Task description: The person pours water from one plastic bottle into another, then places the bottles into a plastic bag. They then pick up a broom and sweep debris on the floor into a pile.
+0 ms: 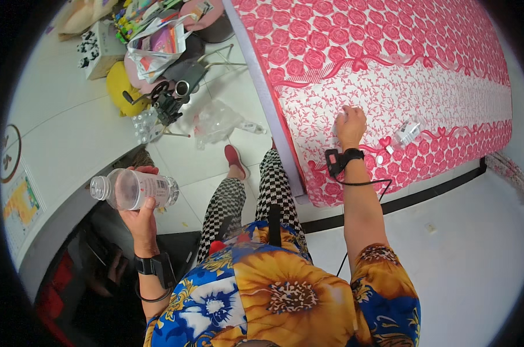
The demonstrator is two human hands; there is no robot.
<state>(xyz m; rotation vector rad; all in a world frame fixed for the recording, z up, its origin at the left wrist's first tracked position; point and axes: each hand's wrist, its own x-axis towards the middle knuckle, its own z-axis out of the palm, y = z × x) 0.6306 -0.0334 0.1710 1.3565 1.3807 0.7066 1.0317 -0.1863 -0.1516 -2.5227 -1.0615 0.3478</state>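
Note:
My left hand (141, 217) is wrapped around a clear plastic bottle (134, 189) on its side, with its uncapped neck pointing left. A printed label with writing runs round its body. My right hand (352, 123) is over the patterned bedspread (314, 104), fingers curled downward; whether anything is between them is hidden. To its right, a second clear plastic bottle (408, 131) lies tilted on the bedspread. A small white bottle cap (379, 160) rests below, close to my right wrist.
A meat grinder-like machine with a crank (168, 102) stands left of the bed, beside a yellow plush toy (124, 89) and a filled plastic bag (157, 52). On the tiled floor lie a clear plastic bag (218, 119) and another bottle (251, 126). A curved white counter (66, 104) runs along the left.

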